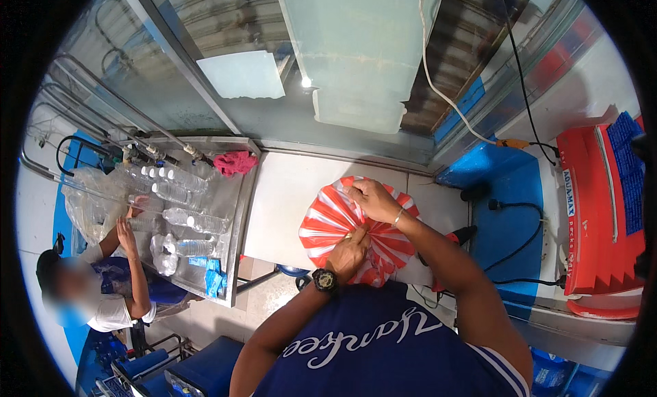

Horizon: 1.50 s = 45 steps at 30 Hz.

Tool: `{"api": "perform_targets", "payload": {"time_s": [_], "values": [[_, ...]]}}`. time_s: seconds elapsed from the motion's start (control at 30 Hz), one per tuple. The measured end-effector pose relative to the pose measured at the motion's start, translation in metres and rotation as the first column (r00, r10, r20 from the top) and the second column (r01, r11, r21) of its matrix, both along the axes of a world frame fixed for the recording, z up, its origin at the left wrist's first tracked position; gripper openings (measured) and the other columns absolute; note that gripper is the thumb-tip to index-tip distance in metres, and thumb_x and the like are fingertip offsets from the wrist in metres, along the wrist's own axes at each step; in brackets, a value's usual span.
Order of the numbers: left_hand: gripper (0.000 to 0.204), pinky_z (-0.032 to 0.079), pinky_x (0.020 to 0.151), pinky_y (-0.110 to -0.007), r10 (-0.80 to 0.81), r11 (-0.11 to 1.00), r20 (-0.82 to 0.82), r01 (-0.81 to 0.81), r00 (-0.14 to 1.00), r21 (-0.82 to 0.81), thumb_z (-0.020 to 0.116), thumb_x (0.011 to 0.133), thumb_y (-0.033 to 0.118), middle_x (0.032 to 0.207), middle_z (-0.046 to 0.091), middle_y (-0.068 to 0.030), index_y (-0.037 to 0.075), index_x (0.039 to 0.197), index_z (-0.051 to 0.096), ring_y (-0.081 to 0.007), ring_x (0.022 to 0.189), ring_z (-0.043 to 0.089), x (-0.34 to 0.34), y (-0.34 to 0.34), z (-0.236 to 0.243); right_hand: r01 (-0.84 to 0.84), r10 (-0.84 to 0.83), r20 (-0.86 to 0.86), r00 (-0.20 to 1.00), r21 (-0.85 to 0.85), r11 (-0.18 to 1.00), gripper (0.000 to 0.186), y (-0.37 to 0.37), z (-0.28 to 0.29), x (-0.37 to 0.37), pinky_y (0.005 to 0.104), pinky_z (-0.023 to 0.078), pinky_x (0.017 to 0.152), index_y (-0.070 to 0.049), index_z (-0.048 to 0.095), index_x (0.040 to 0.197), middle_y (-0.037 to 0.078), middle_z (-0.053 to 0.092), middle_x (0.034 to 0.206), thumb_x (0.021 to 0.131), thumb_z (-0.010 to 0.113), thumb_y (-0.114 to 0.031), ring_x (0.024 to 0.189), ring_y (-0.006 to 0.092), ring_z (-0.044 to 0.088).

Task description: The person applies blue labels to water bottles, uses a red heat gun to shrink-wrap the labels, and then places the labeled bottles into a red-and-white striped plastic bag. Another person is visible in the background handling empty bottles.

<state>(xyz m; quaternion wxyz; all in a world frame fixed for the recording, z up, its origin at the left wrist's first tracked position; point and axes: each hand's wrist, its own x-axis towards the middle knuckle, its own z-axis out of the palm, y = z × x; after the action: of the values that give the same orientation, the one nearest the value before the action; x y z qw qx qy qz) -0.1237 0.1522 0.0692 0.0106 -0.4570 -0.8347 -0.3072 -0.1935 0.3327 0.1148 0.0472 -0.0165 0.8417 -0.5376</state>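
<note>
In front of me, on a white surface, sits a bulging red-and-white striped plastic bag [321, 222], its folds drawn together at the top. My left hand [349, 252], with a black watch on the wrist, has its fingers closed on the gathered plastic near the middle. Just beyond it, my right hand [374, 200] pinches the bag's neck from above, a thin bracelet at its wrist. Whatever the bag contains is hidden by the plastic.
At left, a metal-rimmed sink table [241, 243] carries several clear plastic bottles [207, 224] and a pink cloth [235, 163]. A co-worker's hands [128, 236] are over it. A red machine [599, 212] with black cables stands at right. Glass panels [356, 48] rise behind the bag.
</note>
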Motion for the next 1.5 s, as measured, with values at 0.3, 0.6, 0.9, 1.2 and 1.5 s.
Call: {"api": "perform_targets", "payload": {"time_s": [0.3,0.6,0.9,1.2,1.5], "values": [[0.020,0.056,0.081,-0.049,0.113,0.985,0.139,-0.092,0.984,-0.149,0.062,0.088,0.007,0.116,0.062,-0.0245,-0.004,0.105,0.060,-0.0412,0.096,0.067,0.004,0.010,-0.001,-0.039,0.077,-0.230,0.970,0.165,0.986,0.029,0.018,0.010,0.021,0.0415,0.051,0.074,0.003,0.066,0.091,0.018,0.065,0.090,0.102,0.064,-0.024,0.082,0.0352,0.065],[0.023,0.053,0.060,-0.051,-0.097,0.957,0.510,0.221,0.854,-0.188,0.065,0.080,0.016,0.071,0.063,-0.0281,-0.005,0.071,0.066,-0.0450,0.069,0.066,-0.070,0.026,0.033,0.365,-0.324,-0.323,0.889,0.073,0.928,0.015,0.009,0.029,0.122,0.0398,0.053,0.079,0.000,0.068,0.095,0.014,0.066,0.095,0.096,0.070,-0.015,0.087,0.0326,0.066],[0.017,0.040,0.052,-0.029,-0.142,0.737,0.861,0.632,0.489,-0.238,0.054,0.085,-0.002,0.067,0.059,-0.0033,0.001,0.078,0.070,-0.0118,0.060,0.053,-0.125,0.043,0.015,0.416,-0.391,-0.149,0.908,0.234,0.878,0.028,-0.041,0.004,0.164,0.0416,0.052,0.075,-0.006,0.077,0.103,0.012,0.062,0.090,0.091,0.074,-0.032,0.079,0.0298,0.064],[0.013,0.041,0.057,-0.030,-0.001,0.951,0.839,0.260,0.544,-0.167,0.068,0.082,0.012,0.067,0.057,-0.0004,0.003,0.073,0.064,-0.0090,0.064,0.050,-0.104,0.034,0.036,0.534,-0.483,-0.237,0.843,0.255,0.806,0.033,-0.057,-0.016,0.147,0.0457,0.048,0.072,-0.005,0.077,0.088,0.013,0.062,0.079,0.092,0.072,-0.037,0.078,0.0304,0.064],[0.023,0.046,0.065,-0.037,-0.124,0.951,0.795,0.299,0.594,-0.074,0.069,0.083,0.016,0.069,0.061,-0.0128,-0.005,0.077,0.062,-0.0178,0.068,0.055,-0.103,0.028,0.035,0.336,-0.320,0.349,0.881,0.014,0.942,0.034,-0.025,0.000,0.131,0.0443,0.054,0.067,0.000,0.074,0.087,0.018,0.072,0.077,0.094,0.063,-0.031,0.070,0.0308,0.071]]}}
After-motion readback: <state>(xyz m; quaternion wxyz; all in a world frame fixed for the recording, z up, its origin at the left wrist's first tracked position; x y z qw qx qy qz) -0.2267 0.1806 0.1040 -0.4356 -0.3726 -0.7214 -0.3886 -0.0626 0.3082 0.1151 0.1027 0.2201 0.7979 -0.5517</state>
